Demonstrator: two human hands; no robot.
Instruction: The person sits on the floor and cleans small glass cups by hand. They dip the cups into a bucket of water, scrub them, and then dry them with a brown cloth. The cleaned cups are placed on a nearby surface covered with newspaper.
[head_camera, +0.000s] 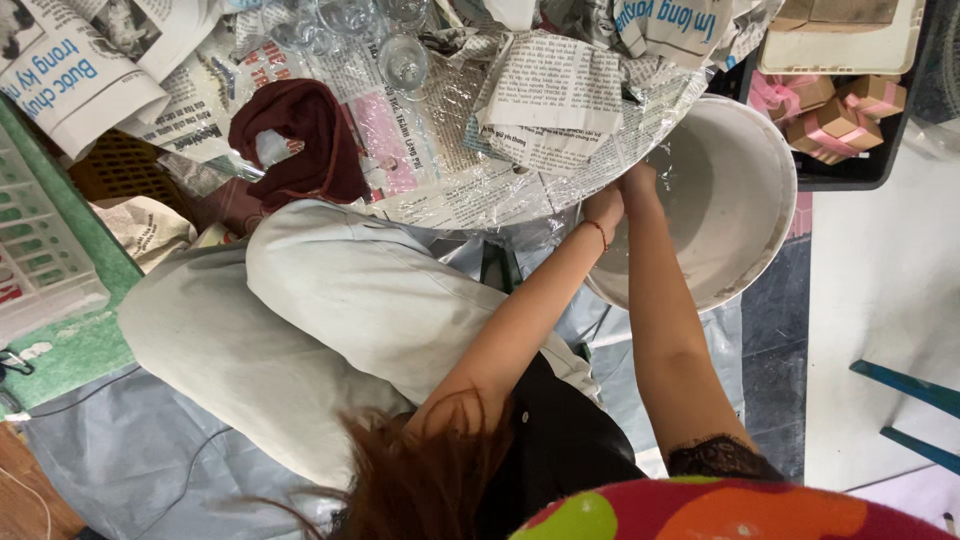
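— Where the two forearms run up the middle of the view, what do the hands reach?

— Both go to the near rim of a big white basin (745, 215), right where the newspaper-covered worktop (450, 190) overhangs it. The left hand (603, 205), a thin red bracelet at its wrist, sits against the worktop's edge; the right hand (638, 182) lies just beside it, partly tucked under the paper.

— And each grip?

— I cannot tell for either; the fingers are hidden by the plastic-wrapped edge. They may be touching the basin's inner wall, but the view is poor there.

— Any room around?

— Little on the left: the person's pale trouser knee (330, 310) fills that side, with a dark red cloth (300, 140) above it and glass jars (400, 55) further up the worktop. Right of the basin a dark tray of small ribboned boxes (840, 115) lies close, then open pale floor (880, 300).
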